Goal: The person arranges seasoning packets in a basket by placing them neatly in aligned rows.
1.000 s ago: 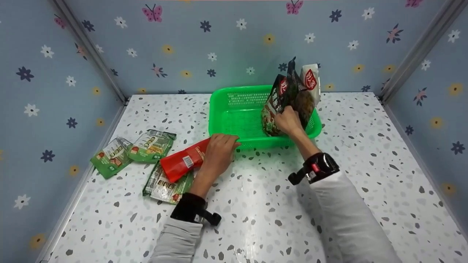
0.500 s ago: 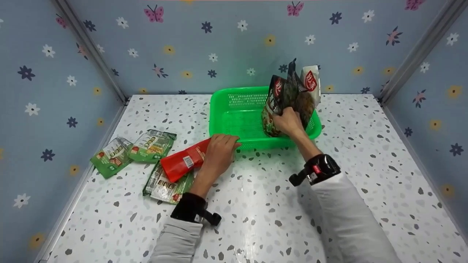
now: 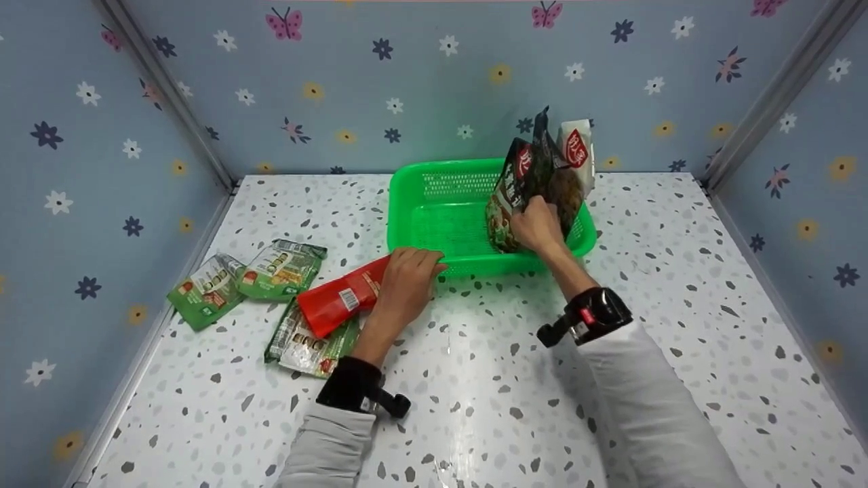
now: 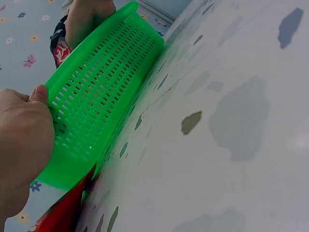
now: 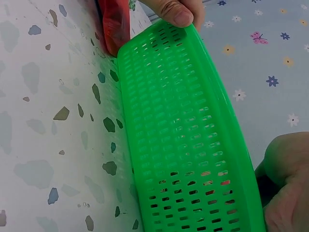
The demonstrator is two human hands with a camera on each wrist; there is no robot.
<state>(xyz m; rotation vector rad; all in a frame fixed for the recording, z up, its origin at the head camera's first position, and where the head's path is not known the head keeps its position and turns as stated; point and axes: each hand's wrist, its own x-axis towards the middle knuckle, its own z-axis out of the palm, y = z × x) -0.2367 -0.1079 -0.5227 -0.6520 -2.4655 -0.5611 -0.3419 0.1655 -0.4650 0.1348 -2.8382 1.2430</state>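
Observation:
A green plastic basket [image 3: 434,224] stands near the back wall. My left hand [image 3: 407,285] grips its front rim near the left corner, the thumb [image 5: 182,17] outside in the right wrist view. Behind that hand, a red packet [image 3: 339,298] leans against the basket, partly hidden. My right hand [image 3: 539,224] reaches inside at the right end, fingers curled at a dark food bag [image 3: 542,159], fingertips hidden. Left of it stands another dark bag [image 3: 504,210] with a food picture, and at the right a white-topped bag [image 3: 576,152] rises above the rim.
Green-and-white packets [image 3: 281,271] lie on the speckled table [image 3: 488,379] at the left, one packet [image 3: 308,346] partly under the red one. Flowered panels [image 3: 447,81] enclose the table at the back and both sides.
The dark bag on the left first tips slightly left, then leans back toward the right hand. The basket and left hand stay in place.

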